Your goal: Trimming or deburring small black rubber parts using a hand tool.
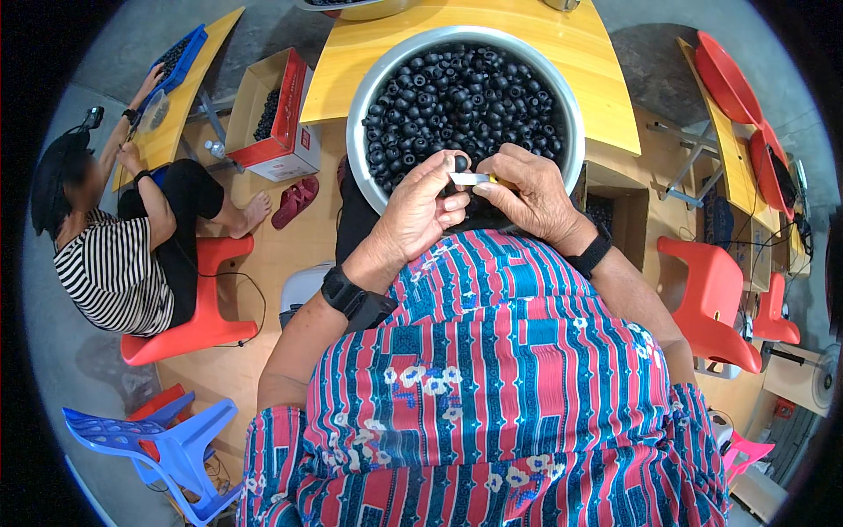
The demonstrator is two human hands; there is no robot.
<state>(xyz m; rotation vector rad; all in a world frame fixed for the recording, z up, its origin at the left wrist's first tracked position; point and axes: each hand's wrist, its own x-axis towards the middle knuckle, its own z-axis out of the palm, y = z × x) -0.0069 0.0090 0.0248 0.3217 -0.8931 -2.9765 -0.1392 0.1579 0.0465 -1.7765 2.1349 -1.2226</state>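
Observation:
A wide metal basin (358,132) full of small black round pieces (457,101), many with a hole in one end, stands in front of me. Over its near rim, my left hand (421,200) pinches one black round piece (461,163) between thumb and fingertips. My right hand (527,186) is closed round the yellow handle of a small knife (468,178). Its short pale blade points left and lies right beside the held piece, close to my left fingers. I cannot tell whether the edge touches the piece.
The basin rests at the edge of a yellow table (606,105). At left, a person (118,255) sits on a red stool (206,303) by another table with a blue tray (183,57). A cardboard box (272,119) stands between us. Red stools (702,294) and red basins (727,79) are at right.

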